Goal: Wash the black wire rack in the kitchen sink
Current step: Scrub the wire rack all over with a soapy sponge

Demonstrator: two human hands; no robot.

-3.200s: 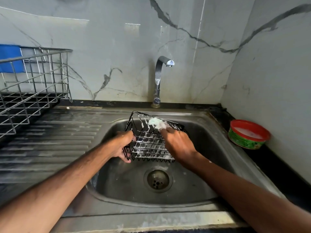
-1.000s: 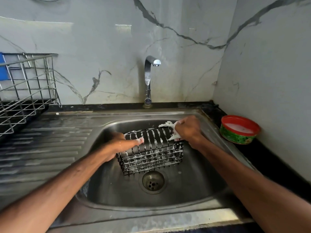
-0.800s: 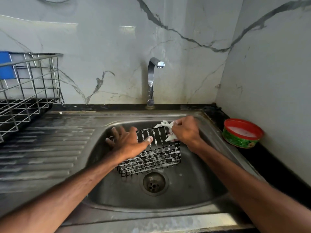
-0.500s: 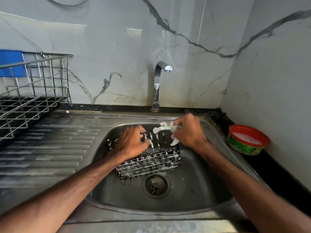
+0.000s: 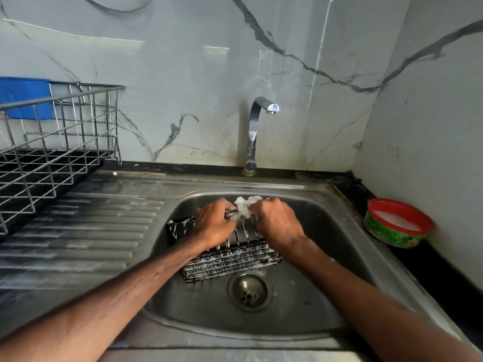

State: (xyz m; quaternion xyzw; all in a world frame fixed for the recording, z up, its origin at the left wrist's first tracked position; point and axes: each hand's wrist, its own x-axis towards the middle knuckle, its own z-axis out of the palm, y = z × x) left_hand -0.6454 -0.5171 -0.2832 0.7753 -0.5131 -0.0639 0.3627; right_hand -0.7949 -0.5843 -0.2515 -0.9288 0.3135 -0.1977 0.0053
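Note:
The black wire rack (image 5: 230, 259) lies in the steel sink (image 5: 308, 304), flecked with white soap foam, just behind the drain (image 5: 249, 292). My left hand (image 5: 213, 226) grips the rack's top far wire. My right hand (image 5: 278, 224) holds a white soapy scrubber (image 5: 244, 206) pressed against the same top edge, right next to my left hand. Both hands cover the rack's upper middle.
The tap (image 5: 254, 131) stands behind the sink with no water running. A red-rimmed green tub of soap (image 5: 396, 223) sits on the black counter at the right. A steel dish basket (image 5: 49, 152) stands on the ribbed drainboard (image 5: 86, 231) at the left.
My left hand has shifted right along the rack and closed on its top wire. My right hand with the scrubber has come left to meet it. The rack has settled flatter in the sink.

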